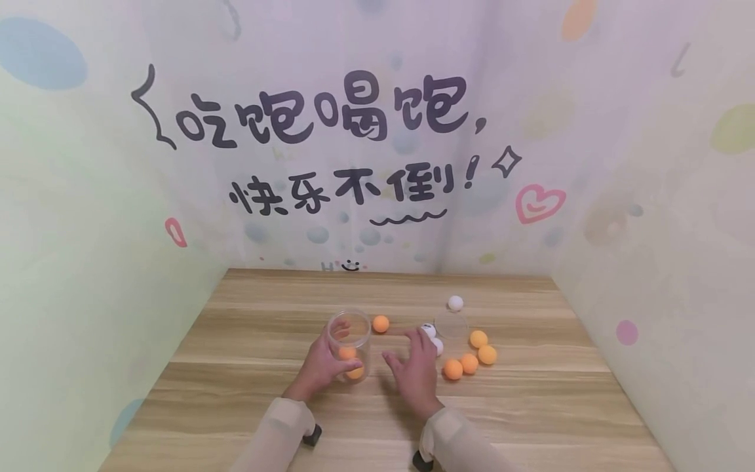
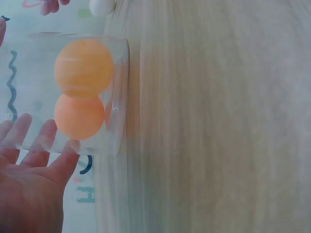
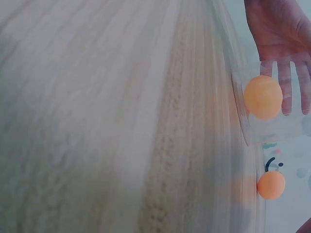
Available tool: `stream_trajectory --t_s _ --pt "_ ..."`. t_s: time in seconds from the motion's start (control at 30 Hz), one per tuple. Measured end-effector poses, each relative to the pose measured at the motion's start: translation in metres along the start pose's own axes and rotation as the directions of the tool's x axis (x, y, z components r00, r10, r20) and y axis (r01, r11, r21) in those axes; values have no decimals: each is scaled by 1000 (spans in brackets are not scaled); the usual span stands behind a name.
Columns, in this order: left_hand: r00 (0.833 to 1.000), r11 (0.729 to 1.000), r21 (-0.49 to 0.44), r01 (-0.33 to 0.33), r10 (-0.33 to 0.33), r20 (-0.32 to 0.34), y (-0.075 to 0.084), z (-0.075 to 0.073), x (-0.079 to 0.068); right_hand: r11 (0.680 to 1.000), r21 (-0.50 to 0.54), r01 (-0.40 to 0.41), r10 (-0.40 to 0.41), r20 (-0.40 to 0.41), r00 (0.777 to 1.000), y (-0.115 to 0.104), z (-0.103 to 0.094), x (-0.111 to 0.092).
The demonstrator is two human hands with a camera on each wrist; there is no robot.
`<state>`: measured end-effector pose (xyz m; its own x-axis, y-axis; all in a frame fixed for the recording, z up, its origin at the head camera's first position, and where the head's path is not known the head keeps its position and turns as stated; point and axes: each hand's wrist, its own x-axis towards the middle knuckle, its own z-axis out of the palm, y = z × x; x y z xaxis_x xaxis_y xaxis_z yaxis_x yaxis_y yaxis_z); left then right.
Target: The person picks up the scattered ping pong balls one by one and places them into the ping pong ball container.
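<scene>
A clear plastic jar [image 1: 364, 347] stands upright on the table, and my left hand [image 1: 321, 364] grips it around its side. Two orange ping-pong balls lie inside; in the left wrist view the larger-looking ball [image 2: 83, 68] overlaps the other ball [image 2: 79, 116]. To the jar's right, my right hand [image 1: 417, 373] hovers with its thumb spread from its fingers and nothing between them. Its fingertips are nearest to two white balls [image 1: 436, 346], which it partly hides; whether they touch is unclear. Another orange ball [image 1: 381, 324] sits just behind the jar's right side.
A clear round lid [image 1: 451, 325] lies right of the white balls, with one more white ball [image 1: 455, 303] behind it. Several orange balls [image 1: 469, 364] form a curve at its front right. Printed curtain walls [image 1: 377, 242] border the wooden table [image 1: 248, 341].
</scene>
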<state>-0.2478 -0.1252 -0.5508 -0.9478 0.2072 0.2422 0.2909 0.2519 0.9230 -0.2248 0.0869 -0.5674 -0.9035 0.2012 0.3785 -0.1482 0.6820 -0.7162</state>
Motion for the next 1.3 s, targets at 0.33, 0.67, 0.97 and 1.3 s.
stream_trajectory --t_s 0.33,0.67,0.97,1.3 --pt "999 1000 -16 -2 2 39 31 -6 -9 999 -30 -38 38 -17 999 1 -3 2" --pt "999 1000 -30 -6 7 39 31 -6 -8 995 -36 -89 88 -17 996 0 -4 6" --pt "999 1000 1 10 -10 37 26 -5 -7 990 -58 -132 133 19 991 5 -3 8" --pt "1000 1000 27 -1 1 4 -8 0 0 991 -91 -94 95 8 995 6 -3 6"
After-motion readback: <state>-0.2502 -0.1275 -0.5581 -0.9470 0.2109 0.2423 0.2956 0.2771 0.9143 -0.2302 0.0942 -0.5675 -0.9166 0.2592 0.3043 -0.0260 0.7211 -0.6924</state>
